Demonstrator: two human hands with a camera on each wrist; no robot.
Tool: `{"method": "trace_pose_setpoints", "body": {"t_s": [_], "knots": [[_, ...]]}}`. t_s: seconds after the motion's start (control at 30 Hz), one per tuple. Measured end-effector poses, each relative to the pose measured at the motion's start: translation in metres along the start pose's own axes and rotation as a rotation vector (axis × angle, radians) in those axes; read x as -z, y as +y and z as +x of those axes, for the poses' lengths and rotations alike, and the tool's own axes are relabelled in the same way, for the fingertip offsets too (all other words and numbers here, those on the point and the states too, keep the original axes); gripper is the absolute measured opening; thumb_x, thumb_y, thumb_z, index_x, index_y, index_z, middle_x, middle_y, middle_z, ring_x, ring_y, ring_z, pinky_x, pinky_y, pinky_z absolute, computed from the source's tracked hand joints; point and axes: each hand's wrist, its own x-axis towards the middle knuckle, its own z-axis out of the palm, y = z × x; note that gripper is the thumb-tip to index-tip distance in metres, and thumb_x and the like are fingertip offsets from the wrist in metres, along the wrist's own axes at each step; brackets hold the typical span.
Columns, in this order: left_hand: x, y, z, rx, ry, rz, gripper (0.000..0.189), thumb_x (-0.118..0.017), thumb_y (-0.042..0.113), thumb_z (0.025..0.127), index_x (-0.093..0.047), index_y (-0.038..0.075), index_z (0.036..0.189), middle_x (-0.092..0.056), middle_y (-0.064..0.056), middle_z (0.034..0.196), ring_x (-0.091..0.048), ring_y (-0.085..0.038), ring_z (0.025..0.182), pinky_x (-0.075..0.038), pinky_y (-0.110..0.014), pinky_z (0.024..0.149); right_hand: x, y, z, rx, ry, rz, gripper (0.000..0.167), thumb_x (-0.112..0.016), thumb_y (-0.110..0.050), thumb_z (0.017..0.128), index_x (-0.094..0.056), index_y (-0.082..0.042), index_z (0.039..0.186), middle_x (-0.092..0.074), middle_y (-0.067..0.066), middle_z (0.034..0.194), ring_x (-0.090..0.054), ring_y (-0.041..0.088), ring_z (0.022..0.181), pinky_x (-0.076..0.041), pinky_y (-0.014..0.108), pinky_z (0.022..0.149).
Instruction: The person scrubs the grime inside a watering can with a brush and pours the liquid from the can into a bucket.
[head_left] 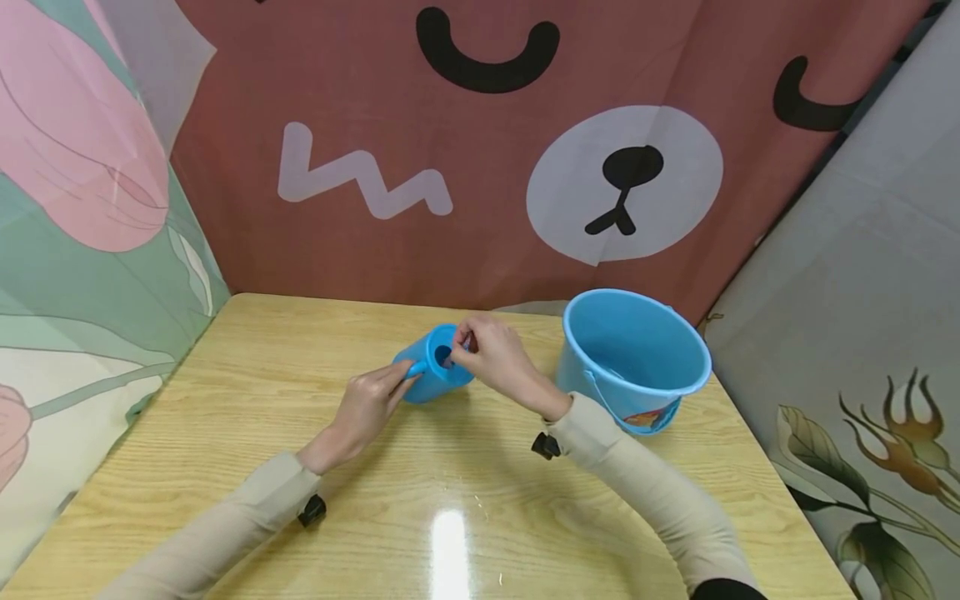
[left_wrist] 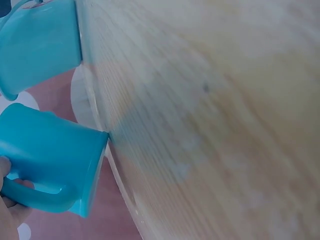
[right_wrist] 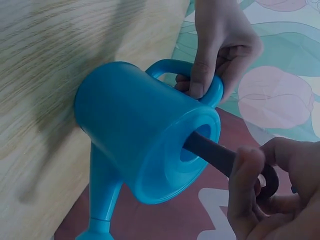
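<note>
In the head view, a blue toy watering can (head_left: pixel 444 387) is tilted over the middle of the table. My left hand (head_left: pixel 365 408) grips its side handle (right_wrist: pixel 167 66). The can's base edge is right at the tabletop in the left wrist view. The right wrist view shows its spout (right_wrist: pixel 105 195) pointing away from the handle. My right hand (head_left: pixel 498 354), above the can's mouth, pinches a dark brown rod (right_wrist: pixel 215 154) by its ringed end. The rod's other end goes into the round opening, hidden inside the can.
A light blue bucket (head_left: pixel 596 396) with a thin carrying handle stands upright to the right of the watering can, near the back edge. The wooden table (head_left: pixel 285 367) is bordered by patterned cloths, including a brown one with a bear face (head_left: pixel 480 250) behind.
</note>
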Motion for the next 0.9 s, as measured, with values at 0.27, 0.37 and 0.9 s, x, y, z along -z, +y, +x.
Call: {"method": "trace_pose_setpoints", "body": {"t_s": [0.27,0.37,0.9], "knots": [[0.0,0.002,0.003,-0.001,-0.01,-0.001,0.035,-0.076,-0.007,0.082,-0.068,-0.008,0.116,-0.07,-0.022,0.107,-0.07,-0.035,0.094,-0.059,-0.037,0.076,0.001,0.0,0.001,-0.024,-0.071,0.045,0.011,-0.054,-0.004,0.097,-0.063,-0.001,0.101,-0.051,-0.003,0.056,-0.048,0.008,0.041,-0.04,0.024,0.04],[0.0,0.002,0.004,-0.01,0.001,0.008,0.036,-0.077,-0.008,0.08,-0.069,-0.009,0.115,-0.07,-0.023,0.107,-0.07,-0.036,0.094,-0.059,-0.038,0.075,0.003,0.0,0.003,-0.044,-0.052,0.044,0.009,-0.055,-0.005,0.098,-0.062,-0.003,0.101,-0.045,-0.002,0.053,-0.043,0.01,0.043,-0.033,0.024,0.04],[-0.003,0.004,0.006,-0.022,0.001,0.024,0.035,-0.078,-0.006,0.08,-0.069,-0.008,0.114,-0.071,-0.022,0.105,-0.071,-0.036,0.093,-0.059,-0.04,0.075,-0.014,0.007,-0.001,-0.004,0.14,0.018,0.012,-0.061,-0.002,0.092,-0.064,-0.011,0.084,-0.048,-0.006,0.054,-0.043,0.009,0.046,-0.032,0.026,0.041]]}}
